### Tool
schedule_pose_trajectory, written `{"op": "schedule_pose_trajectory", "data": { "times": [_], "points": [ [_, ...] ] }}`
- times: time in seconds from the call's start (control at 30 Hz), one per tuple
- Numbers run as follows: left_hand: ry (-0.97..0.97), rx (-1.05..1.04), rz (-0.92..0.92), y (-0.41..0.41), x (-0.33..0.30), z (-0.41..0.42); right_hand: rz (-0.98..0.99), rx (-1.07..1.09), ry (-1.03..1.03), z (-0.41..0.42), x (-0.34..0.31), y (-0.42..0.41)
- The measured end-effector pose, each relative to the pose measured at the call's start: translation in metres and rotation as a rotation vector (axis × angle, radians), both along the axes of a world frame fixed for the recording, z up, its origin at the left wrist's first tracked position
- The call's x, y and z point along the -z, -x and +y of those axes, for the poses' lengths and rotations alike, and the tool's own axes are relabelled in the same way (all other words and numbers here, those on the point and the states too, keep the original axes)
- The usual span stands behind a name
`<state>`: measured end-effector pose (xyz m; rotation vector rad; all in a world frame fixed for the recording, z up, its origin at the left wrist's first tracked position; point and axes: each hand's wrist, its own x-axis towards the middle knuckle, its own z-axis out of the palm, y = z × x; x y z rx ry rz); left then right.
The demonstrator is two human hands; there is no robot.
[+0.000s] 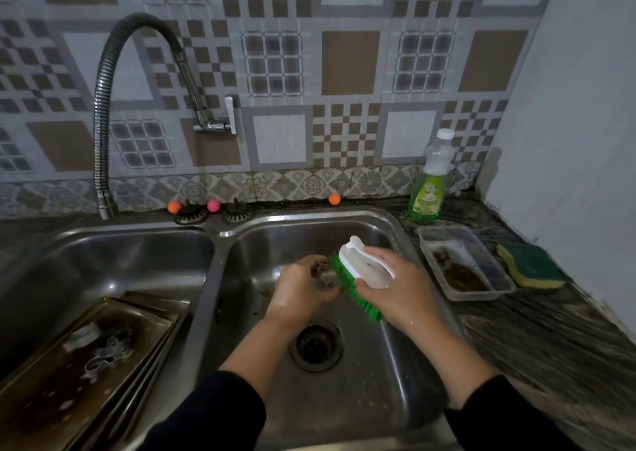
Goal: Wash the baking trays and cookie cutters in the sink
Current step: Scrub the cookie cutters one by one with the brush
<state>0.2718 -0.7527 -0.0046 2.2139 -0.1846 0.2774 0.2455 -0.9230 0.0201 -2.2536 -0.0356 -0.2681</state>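
Over the right basin of the sink (395, 230), just behind the drain (316, 347), the left hand (303, 288) curls its fingers round a small metal cookie cutter (323, 275), of which only a dull grey edge shows between the fingers, so its shape cannot be made out. The right hand (395, 285) grips the white back of a scrubbing brush (364, 271), whose green bristles face left and meet the cutter; the brush's long axis runs from the far side of the basin down toward the person, tilted a little to the right of the drain. This looks like scrubbing of one cutter, with most of the task ahead. The rest of the work lies to the left of the drain, in the left basin: stacked baking trays (44, 399), browned and stained, lean with their long sides running from near-left to far-right, and more cutters (103, 354) lie on the top tray (at least two or three, blurred). The left hand is plainly the nearer one to that stack, so the next reach would probably fall to it, across the divider between the basins. The tap spout (105, 206) hangs over the left basin, well to the left of the drain, and no water is seen running.
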Motion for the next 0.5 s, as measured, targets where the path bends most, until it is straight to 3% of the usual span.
{"op": "schedule_pose_trajectory", "data": {
  "times": [0.2,0.5],
  "points": [
    [-0.077,0.042,0.057,-0.001,-0.007,0.001,-0.049,-0.073,0.121,0.017,-0.008,-0.001],
    [-0.134,-0.027,0.100,0.001,-0.004,0.014,-0.012,-0.144,0.118,0.026,-0.008,-0.010]
  ]
}}
